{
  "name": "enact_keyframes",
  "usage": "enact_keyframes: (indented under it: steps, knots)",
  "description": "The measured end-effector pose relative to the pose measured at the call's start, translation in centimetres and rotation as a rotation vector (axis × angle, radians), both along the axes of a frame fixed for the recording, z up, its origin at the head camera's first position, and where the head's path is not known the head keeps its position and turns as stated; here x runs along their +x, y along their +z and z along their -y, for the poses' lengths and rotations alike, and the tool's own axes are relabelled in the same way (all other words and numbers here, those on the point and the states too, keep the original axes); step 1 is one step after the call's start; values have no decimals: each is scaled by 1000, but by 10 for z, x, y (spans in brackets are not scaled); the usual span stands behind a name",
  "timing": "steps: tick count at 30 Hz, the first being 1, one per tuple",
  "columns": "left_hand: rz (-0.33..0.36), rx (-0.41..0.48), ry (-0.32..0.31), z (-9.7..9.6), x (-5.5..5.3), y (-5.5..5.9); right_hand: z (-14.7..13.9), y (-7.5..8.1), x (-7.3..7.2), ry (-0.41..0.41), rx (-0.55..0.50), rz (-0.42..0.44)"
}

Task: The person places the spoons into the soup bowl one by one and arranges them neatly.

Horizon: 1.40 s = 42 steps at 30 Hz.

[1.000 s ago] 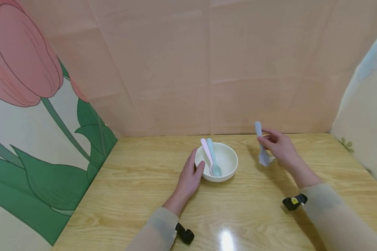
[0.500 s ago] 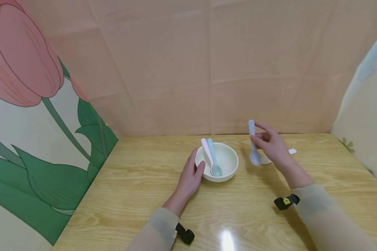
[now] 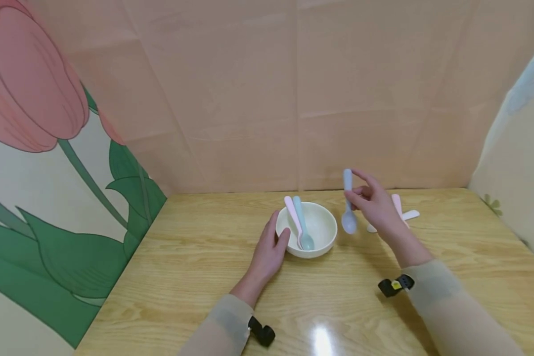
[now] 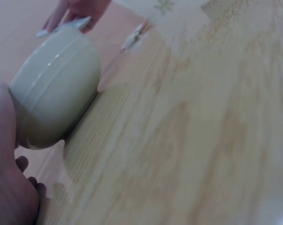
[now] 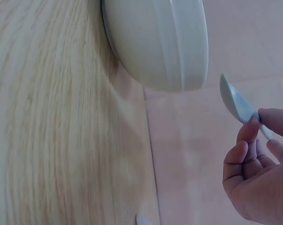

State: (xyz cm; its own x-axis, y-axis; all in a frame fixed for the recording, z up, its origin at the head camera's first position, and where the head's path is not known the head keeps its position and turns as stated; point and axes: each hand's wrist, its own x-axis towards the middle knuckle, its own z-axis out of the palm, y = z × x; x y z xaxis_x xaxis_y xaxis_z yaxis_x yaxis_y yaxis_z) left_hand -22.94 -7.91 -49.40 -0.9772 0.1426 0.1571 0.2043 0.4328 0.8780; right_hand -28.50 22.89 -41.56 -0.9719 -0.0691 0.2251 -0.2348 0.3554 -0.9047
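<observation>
My left hand (image 3: pixel 267 252) holds the left side of a white bowl (image 3: pixel 324 225) that stands upright on the table, with the thumb at the near side. A pink spoon (image 3: pixel 292 212) and a light teal spoon (image 3: pixel 301 216) lean inside it, bowls down and handles over the far rim. Just right of the bowl, my right hand (image 3: pixel 376 205) pinches a pale blue spoon (image 3: pixel 349 221) by its handle, handle end up. In the right wrist view this spoon (image 5: pixel 240 105) is raised beside the bowl (image 5: pixel 150 42), apart from it.
Partly behind my right forearm, a spoon with a pink handle (image 3: pixel 397 202) and a white spoon (image 3: pixel 411 214) lie crossed on the wooden table (image 3: pixel 182 257). A pinkish backdrop (image 3: pixel 231 109) rises at the table's far edge. A tulip-printed sheet (image 3: pixel 71 217) borders the left.
My right hand has moved left with the pale blue spoon, bringing it close to the bowl. The spoons behind it have come into view. My left hand and the bowl stay put.
</observation>
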Motion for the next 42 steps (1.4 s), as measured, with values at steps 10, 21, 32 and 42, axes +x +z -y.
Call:
enact_keyframes:
  steps: [10, 21, 32, 42]
  knots:
    - [-11, 12, 1, -2, -1, 0, 13, 3, -1, 24, -62, -12]
    - [-22, 31, -7, -2, -2, 0, 28, 4, -6, 72, -128, -7]
    - [-39, 31, -9, -2, -5, -2, 45, 4, -8, 101, -125, 4]
    - [-42, 27, -1, -1, -5, -2, 54, 2, -7, 102, -81, 17]
